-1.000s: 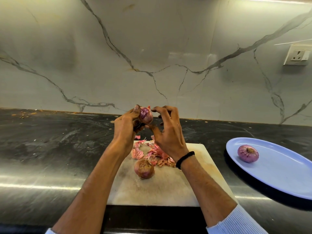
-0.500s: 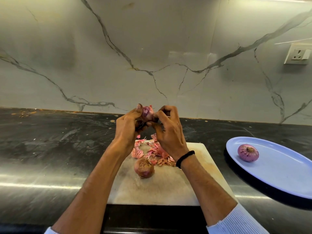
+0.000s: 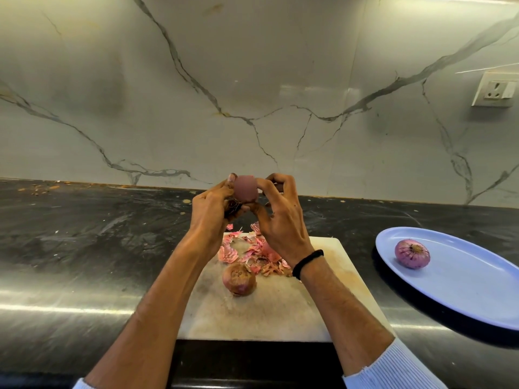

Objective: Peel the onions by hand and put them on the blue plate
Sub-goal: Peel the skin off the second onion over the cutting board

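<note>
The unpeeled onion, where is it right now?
In the head view, the unpeeled onion sits on the cutting board, beside the onion skins, left of the blue plate.

Three onions, one plate, one board

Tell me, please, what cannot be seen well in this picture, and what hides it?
The held onion: head view, blurred; the left hand and right hand cover its sides, so remaining skin cannot be told.
The blue plate: right part cut off by the frame edge.
The onion skins: partly hidden behind the right wrist.
</note>
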Demonstrator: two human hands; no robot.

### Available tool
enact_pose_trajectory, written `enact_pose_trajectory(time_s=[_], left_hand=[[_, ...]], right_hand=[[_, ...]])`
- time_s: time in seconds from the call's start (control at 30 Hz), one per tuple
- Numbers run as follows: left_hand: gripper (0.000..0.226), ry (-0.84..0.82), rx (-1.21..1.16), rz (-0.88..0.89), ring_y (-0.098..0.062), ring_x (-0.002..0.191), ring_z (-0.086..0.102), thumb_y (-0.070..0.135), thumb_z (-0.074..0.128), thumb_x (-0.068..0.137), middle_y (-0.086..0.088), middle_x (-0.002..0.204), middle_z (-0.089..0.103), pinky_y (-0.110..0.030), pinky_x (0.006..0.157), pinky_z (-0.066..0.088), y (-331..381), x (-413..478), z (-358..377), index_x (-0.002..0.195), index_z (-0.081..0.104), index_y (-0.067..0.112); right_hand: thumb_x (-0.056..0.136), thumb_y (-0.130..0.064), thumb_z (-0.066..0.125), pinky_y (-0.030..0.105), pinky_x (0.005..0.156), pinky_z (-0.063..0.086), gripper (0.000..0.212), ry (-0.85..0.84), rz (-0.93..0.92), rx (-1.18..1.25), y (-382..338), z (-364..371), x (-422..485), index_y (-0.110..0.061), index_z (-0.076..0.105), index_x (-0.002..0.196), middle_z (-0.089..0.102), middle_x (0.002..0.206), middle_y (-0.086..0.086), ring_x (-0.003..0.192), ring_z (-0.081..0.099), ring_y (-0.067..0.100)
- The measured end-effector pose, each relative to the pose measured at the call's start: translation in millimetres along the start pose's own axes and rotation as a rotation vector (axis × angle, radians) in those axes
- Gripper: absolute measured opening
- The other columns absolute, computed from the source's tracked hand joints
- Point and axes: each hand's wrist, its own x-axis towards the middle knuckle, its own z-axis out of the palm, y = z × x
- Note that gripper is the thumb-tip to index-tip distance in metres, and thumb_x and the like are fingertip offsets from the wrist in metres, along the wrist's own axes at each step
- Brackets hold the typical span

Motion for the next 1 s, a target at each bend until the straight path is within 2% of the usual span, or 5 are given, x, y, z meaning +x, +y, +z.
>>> enact_pose_trajectory(time_s=[0.1, 0.37, 0.6, 0.87, 1.0], left_hand=[[0.021, 0.004, -0.007, -0.003, -0.013, 0.075, 0.072, 0.03, 0.062, 0.097, -0.001, 0.082, 0.077, -0.024, 0.064, 0.057, -0.8, 0.1, 0.5, 0.103, 0.072, 0.013], [0.033, 0.012, -0.002, 0.001, -0.024, 0.093, 0.072, 0.029, 0.062, 0.097, -0.015, 0.105, 0.075, -0.025, 0.066, 0.057, -1.4, 0.4, 0.7, 0.118, 0.07, 0.005], [0.031, 0.025, 0.023, 0.0, -0.026, 0.093, 0.071, 0.032, 0.061, 0.097, -0.014, 0.102, 0.075, -0.032, 0.075, 0.059, -4.1, 3.6, -1.0, 0.109, 0.072, 0.006], [0.031, 0.041, 0.013, 0.008, -0.025, 0.093, 0.064, 0.029, 0.058, 0.099, -0.021, 0.113, 0.069, -0.033, 0.079, 0.056, -1.5, 4.1, -0.8, 0.114, 0.07, 0.004], [0.032, 0.032, 0.011, 0.001, -0.026, 0.099, 0.067, 0.03, 0.059, 0.098, -0.019, 0.11, 0.072, -0.036, 0.084, 0.058, -2.2, 4.5, -0.8, 0.115, 0.07, 0.005]], right_hand=[[0.09, -0.012, 0.072, 0.001, 0.082, 0.038, 0.038, -0.015, -0.001, -0.004, 1.7, 0.5, 0.0, -0.008, 0.061, 0.126, 0.042, 0.121, 0.008, 0.1, 0.045, 0.008], [0.09, -0.009, 0.072, 0.0, 0.081, 0.039, 0.038, -0.035, -0.009, 0.036, 0.3, -1.5, 0.2, -0.019, 0.057, 0.124, 0.042, 0.119, 0.004, 0.096, 0.048, 0.008], [0.091, -0.008, 0.071, 0.025, 0.078, 0.053, 0.022, -0.025, -0.054, 0.046, 1.3, -1.5, -0.7, -0.012, 0.061, 0.11, 0.049, 0.111, 0.005, 0.096, 0.053, 0.016], [0.087, -0.002, 0.072, 0.002, 0.084, 0.041, 0.025, 0.019, 0.018, 0.144, -5.2, -5.3, 1.9, -0.008, 0.059, 0.108, 0.049, 0.11, 0.007, 0.096, 0.052, 0.012], [0.093, -0.01, 0.07, 0.003, 0.081, 0.045, 0.029, -0.003, 0.051, 0.164, -4.4, -4.0, 1.3, -0.009, 0.06, 0.121, 0.049, 0.115, 0.008, 0.097, 0.058, 0.015]])
